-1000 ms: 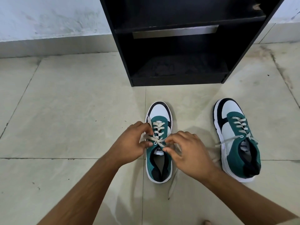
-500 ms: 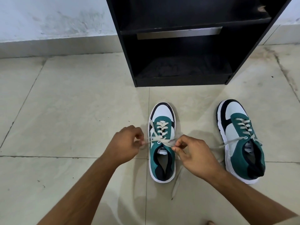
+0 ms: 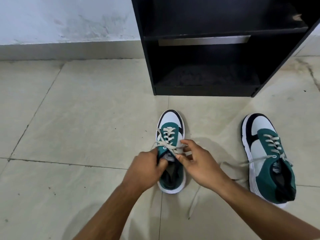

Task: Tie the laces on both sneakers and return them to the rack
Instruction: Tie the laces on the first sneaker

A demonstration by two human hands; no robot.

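Observation:
Two green, white and black sneakers stand on the tiled floor, toes toward a black shoe rack (image 3: 223, 33). Over the left sneaker (image 3: 170, 125) both hands work the cream laces (image 3: 167, 144). My left hand (image 3: 145, 168) is closed at the shoe's tongue, pinching a lace. My right hand (image 3: 199, 163) pinches the other lace end between thumb and forefinger, the lace crossed over the tongue. A loose lace tail trails on the floor below my right wrist. The right sneaker (image 3: 266, 158) stands alone, its laces loose and spread to both sides.
The rack has two open shelves, both dark inside; the bottom shelf (image 3: 206, 80) opens just beyond the left sneaker. A white wall (image 3: 65, 19) with a low skirting runs behind. Bare floor tiles (image 3: 78, 110) stretch to the left.
My hands, pulled apart with the lace taut half a second ago, have come back together over the tongue. The view has shifted left, so rack and shoes sit further right.

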